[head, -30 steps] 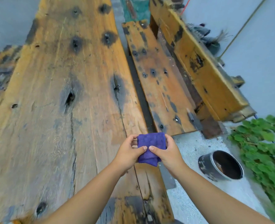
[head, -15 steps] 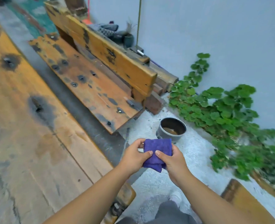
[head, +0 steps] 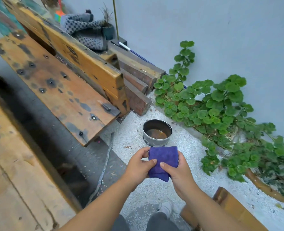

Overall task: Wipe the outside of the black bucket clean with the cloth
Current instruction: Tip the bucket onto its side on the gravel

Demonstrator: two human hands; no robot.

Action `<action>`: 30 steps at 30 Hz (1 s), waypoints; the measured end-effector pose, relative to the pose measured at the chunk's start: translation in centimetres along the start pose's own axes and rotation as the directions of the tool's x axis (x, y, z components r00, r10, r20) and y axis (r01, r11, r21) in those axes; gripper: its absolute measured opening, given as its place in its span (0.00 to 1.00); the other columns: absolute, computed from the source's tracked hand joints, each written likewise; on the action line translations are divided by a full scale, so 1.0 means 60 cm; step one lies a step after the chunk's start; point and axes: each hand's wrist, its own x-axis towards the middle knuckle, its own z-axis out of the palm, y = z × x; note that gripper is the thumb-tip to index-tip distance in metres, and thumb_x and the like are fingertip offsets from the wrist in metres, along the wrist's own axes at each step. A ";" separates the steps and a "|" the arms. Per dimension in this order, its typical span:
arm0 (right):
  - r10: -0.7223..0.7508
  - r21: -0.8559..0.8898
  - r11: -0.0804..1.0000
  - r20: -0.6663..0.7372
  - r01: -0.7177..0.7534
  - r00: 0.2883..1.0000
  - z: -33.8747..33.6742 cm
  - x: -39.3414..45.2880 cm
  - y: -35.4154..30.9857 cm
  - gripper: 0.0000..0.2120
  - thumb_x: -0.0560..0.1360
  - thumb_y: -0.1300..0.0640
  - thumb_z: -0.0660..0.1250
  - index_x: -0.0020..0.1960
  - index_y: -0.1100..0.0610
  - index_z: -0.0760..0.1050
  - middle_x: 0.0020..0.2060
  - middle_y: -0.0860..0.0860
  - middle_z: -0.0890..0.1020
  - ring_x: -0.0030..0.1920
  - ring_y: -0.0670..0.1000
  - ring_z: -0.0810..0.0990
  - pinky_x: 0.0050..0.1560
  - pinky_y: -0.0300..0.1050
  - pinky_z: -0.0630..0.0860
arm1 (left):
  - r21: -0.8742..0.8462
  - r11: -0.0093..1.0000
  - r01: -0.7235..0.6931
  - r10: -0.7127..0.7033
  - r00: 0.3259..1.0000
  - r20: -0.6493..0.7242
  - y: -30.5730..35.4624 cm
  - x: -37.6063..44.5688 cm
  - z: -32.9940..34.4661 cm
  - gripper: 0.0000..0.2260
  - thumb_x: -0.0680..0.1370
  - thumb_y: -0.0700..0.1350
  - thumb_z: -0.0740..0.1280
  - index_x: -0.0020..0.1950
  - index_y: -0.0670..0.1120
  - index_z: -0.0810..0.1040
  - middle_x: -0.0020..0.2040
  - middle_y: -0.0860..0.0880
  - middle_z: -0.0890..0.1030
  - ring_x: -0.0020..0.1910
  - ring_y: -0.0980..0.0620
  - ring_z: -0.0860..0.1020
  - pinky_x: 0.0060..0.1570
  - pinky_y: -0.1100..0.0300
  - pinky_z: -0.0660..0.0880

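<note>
Both hands held a folded purple microfibre cloth (head: 163,161) at waist height over pale pebbled ground (head: 196,172). Left hand (head: 138,165) gripped its left edge, thumb laid across the front. Right hand (head: 176,170) gripped the right edge, thumb pressed on the face, fingers curled behind.

The round black bucket with a scuffed grey outer wall (head: 157,133) stood upright on the ground just beyond the cloth, apart from both hands. It sat near the end of a weathered orange wooden bench (head: 58,84) and beside a low bed of green round-leaved plants (head: 218,110). Brownish liquid or residue lay in its bottom.

Progress, as judged: wiping had not begun. Cloth was in hand and folded, but no contact with the bucket. The near wall looked streaked and dusty. All of the wiping was left: reaching down, steadying the bucket and working round its outside.

Hard to make out: the bucket's far side and base were hidden, so how dirty they were could not be told. Cloth covered the fingers behind it. Lower left was blurred wooden planking (head: 13,164). A light shoe (head: 165,207) showed at the bottom edge, legs cut off.
</note>
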 end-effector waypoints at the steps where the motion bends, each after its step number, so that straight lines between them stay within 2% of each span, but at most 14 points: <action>1: 0.005 -0.005 1.000 -0.013 -0.006 1.000 -0.014 0.022 0.006 0.29 0.61 0.61 0.76 0.61 0.51 0.74 0.50 0.51 0.86 0.50 0.53 0.85 0.43 0.44 0.80 | -0.006 1.000 0.010 -0.010 1.000 -0.001 -0.007 0.023 0.012 0.14 0.78 0.33 0.67 0.60 0.47 0.77 0.56 0.44 0.77 0.40 0.50 0.81 0.42 0.46 0.81; 4: 0.014 0.035 0.999 -0.058 -0.012 0.998 -0.048 0.088 0.040 0.27 0.61 0.59 0.77 0.58 0.46 0.76 0.50 0.50 0.85 0.49 0.53 0.85 0.41 0.43 0.80 | 0.002 0.999 0.045 -0.045 0.999 0.013 -0.042 0.100 0.035 0.14 0.78 0.33 0.67 0.59 0.47 0.78 0.52 0.47 0.76 0.39 0.50 0.81 0.44 0.43 0.80; 9: 0.056 0.145 0.989 -0.116 -0.039 0.992 -0.080 0.217 0.135 0.24 0.59 0.58 0.79 0.53 0.45 0.78 0.49 0.53 0.85 0.48 0.56 0.85 0.40 0.49 0.81 | 0.041 0.997 0.068 -0.071 0.995 0.067 -0.128 0.258 0.040 0.15 0.77 0.33 0.67 0.57 0.51 0.78 0.51 0.48 0.76 0.35 0.58 0.80 0.33 0.59 0.78; 12: 0.065 0.152 0.987 -0.152 -0.041 0.986 -0.100 0.309 0.206 0.25 0.60 0.59 0.78 0.54 0.44 0.78 0.50 0.52 0.85 0.49 0.56 0.85 0.42 0.51 0.81 | 0.072 0.995 0.063 -0.070 0.993 0.099 -0.195 0.366 0.033 0.15 0.77 0.32 0.67 0.58 0.49 0.78 0.52 0.46 0.76 0.35 0.58 0.80 0.32 0.60 0.78; 15: 0.085 0.167 0.985 -0.197 -0.052 0.977 -0.125 0.402 0.284 0.28 0.58 0.59 0.79 0.56 0.45 0.77 0.50 0.52 0.85 0.49 0.56 0.85 0.42 0.53 0.82 | 0.109 0.993 0.046 -0.062 0.986 0.152 -0.271 0.480 0.024 0.16 0.77 0.32 0.66 0.57 0.52 0.78 0.53 0.46 0.77 0.40 0.51 0.80 0.39 0.52 0.80; 17: 0.096 0.171 0.983 -0.211 -0.060 0.973 -0.141 0.460 0.337 0.29 0.58 0.58 0.79 0.56 0.46 0.77 0.51 0.53 0.85 0.49 0.56 0.85 0.41 0.52 0.81 | 0.144 0.989 0.020 -0.048 0.980 0.195 -0.328 0.554 0.013 0.16 0.78 0.33 0.66 0.59 0.52 0.78 0.51 0.48 0.77 0.41 0.48 0.77 0.44 0.49 0.78; 20: 0.085 0.189 0.981 -0.254 -0.037 0.964 -0.180 0.552 0.411 0.29 0.56 0.56 0.81 0.55 0.44 0.78 0.51 0.52 0.85 0.49 0.56 0.85 0.41 0.50 0.81 | 0.277 0.955 -0.108 0.053 0.979 0.199 -0.416 0.677 -0.006 0.14 0.80 0.41 0.66 0.64 0.54 0.76 0.52 0.52 0.79 0.47 0.55 0.76 0.54 0.60 0.72; 21: 0.078 0.187 0.982 -0.272 -0.027 0.959 -0.191 0.574 0.424 0.29 0.55 0.56 0.81 0.54 0.43 0.78 0.50 0.52 0.85 0.49 0.55 0.85 0.40 0.50 0.81 | 0.407 0.895 -0.183 0.121 0.977 0.173 -0.432 0.714 -0.016 0.15 0.79 0.44 0.67 0.65 0.54 0.75 0.55 0.52 0.79 0.51 0.56 0.76 0.57 0.61 0.70; 22: 0.072 0.183 0.983 -0.289 -0.019 0.955 -0.203 0.599 0.438 0.30 0.55 0.55 0.81 0.55 0.43 0.78 0.50 0.51 0.85 0.49 0.54 0.85 0.40 0.49 0.81 | 0.588 0.760 -0.277 0.217 0.961 0.173 -0.447 0.752 -0.027 0.17 0.78 0.47 0.67 0.67 0.52 0.75 0.59 0.51 0.80 0.56 0.55 0.76 0.60 0.60 0.69; 24: 0.057 0.199 0.980 -0.325 0.009 0.944 -0.229 0.646 0.470 0.33 0.56 0.58 0.80 0.58 0.45 0.75 0.50 0.49 0.85 0.48 0.52 0.85 0.39 0.48 0.81 | 0.843 0.328 -0.426 0.362 0.881 0.304 -0.479 0.827 -0.043 0.22 0.77 0.53 0.67 0.70 0.50 0.73 0.65 0.51 0.78 0.64 0.50 0.74 0.63 0.55 0.66; 25: 0.046 0.201 0.979 -0.339 0.025 0.940 -0.240 0.670 0.484 0.34 0.57 0.60 0.80 0.60 0.46 0.73 0.50 0.49 0.85 0.48 0.51 0.85 0.38 0.47 0.80 | 0.884 0.137 -0.447 0.346 0.858 0.380 -0.492 0.862 -0.051 0.24 0.76 0.57 0.66 0.70 0.52 0.72 0.66 0.52 0.77 0.67 0.49 0.72 0.64 0.52 0.65; 26: 0.033 0.196 0.980 -0.354 0.039 0.935 -0.249 0.690 0.495 0.34 0.58 0.61 0.78 0.61 0.47 0.71 0.50 0.50 0.84 0.47 0.50 0.85 0.38 0.47 0.80 | 0.897 0.010 -0.441 0.281 0.863 0.421 -0.501 0.893 -0.057 0.25 0.75 0.60 0.64 0.70 0.53 0.71 0.67 0.53 0.76 0.69 0.49 0.70 0.65 0.49 0.63; 28: 0.002 0.173 0.983 -0.372 0.067 0.928 -0.266 0.724 0.508 0.31 0.61 0.64 0.76 0.60 0.49 0.70 0.51 0.53 0.82 0.45 0.49 0.85 0.36 0.46 0.80 | 0.883 -0.129 -0.451 0.148 0.872 0.467 -0.524 0.941 -0.063 0.21 0.76 0.62 0.63 0.65 0.54 0.73 0.65 0.54 0.77 0.69 0.48 0.70 0.66 0.46 0.59; 30: -0.032 0.183 0.978 -0.363 0.105 0.931 -0.279 0.753 0.516 0.27 0.66 0.69 0.74 0.59 0.50 0.70 0.50 0.53 0.83 0.43 0.49 0.84 0.35 0.46 0.80 | 0.825 -0.226 -0.518 0.158 0.816 0.556 -0.543 0.966 -0.065 0.10 0.76 0.55 0.65 0.53 0.53 0.76 0.53 0.53 0.82 0.58 0.48 0.77 0.60 0.47 0.63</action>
